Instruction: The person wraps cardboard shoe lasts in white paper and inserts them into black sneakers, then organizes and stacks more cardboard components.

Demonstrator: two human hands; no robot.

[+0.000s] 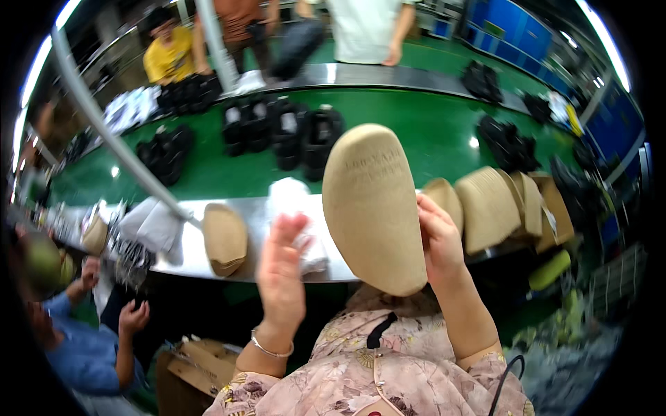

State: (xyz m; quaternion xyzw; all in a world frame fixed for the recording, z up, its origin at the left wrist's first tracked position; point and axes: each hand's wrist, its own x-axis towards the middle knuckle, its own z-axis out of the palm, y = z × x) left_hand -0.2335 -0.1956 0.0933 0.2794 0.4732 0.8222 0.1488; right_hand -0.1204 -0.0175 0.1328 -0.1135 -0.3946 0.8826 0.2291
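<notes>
Head view | tan insole [371, 215] between hands | right hand [442, 243] gripping edge | left hand [282, 277] apart, fingers extended

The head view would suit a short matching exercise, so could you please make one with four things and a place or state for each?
Column one
1. Right hand
2. Left hand
3. Pale bracelet
4. Black shoes

Column two
A. Standing in a row on the green surface
B. Gripping the right edge of a tan sole-shaped piece
C. Worn around a wrist
D. Raised and blurred, apart from the tan sole-shaped piece

Right pairs: 1-B, 2-D, 3-C, 4-A.
</notes>
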